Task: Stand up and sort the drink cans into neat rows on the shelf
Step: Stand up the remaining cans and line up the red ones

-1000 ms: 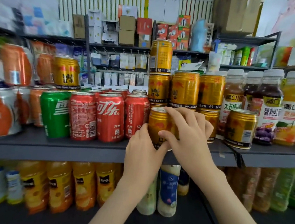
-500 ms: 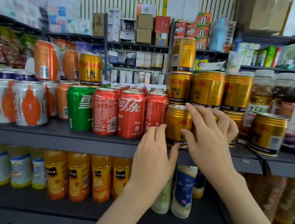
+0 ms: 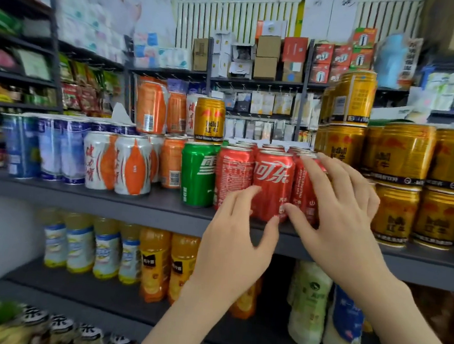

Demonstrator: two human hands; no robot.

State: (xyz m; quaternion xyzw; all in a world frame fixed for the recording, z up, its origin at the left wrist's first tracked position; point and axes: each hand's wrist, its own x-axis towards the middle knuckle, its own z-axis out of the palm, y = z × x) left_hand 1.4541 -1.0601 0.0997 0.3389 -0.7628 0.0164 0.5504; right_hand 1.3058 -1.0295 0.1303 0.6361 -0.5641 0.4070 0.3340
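Both: left hand (image 3: 230, 243), right hand (image 3: 337, 220) | fingers (image 3: 337, 187) wide, empty | red cans (image 3: 271, 184) by shelf (image 3: 108, 202) front edge

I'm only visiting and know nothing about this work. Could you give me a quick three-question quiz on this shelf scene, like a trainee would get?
1. True or false: the left hand and the right hand both hold nothing.
2. What colour are the cans directly right of the green can? A blue; B red; C gold.
3. Fill in: the lower shelf holds orange drink ____.
Key: 1 true. 2 B, the red cans. 3 bottles.
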